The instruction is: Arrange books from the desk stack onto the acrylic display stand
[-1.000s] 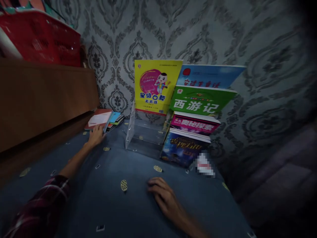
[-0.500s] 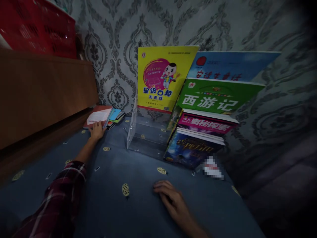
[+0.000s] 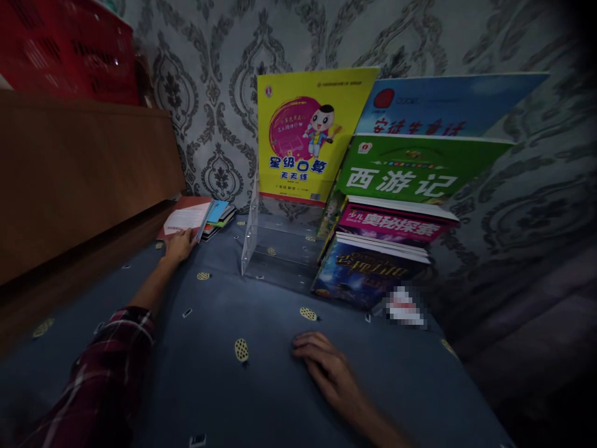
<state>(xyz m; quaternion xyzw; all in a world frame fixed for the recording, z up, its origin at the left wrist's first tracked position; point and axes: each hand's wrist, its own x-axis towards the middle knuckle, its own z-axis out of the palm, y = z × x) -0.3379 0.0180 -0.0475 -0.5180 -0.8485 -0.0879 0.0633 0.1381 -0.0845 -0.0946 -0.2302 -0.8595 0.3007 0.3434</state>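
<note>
At the far left, a stack of books lies flat on the cloth, with a reddish-brown book on top at its left side. My left hand grips the near edge of that book, its thumb hidden from sight. My right hand rests on the cloth at front centre, holding nothing, fingers loosely bent and thumb apart. Beyond it stands a clear acrylic book rack. A yellow workbook leans in its back left tier. On the right side are a blue book, a green book, a magenta book and a dark blue book.
The blue cloth with its pineapple print covers the surface. A wooden cabinet borders the left, carrying a red basket. Patterned wallpaper rises behind the rack. A blurred-out patch sits by the rack's front right corner.
My left hand has drawn back slightly and its fingers have closed at the book's edge. The right hand stays put. The view has shifted a little.
</note>
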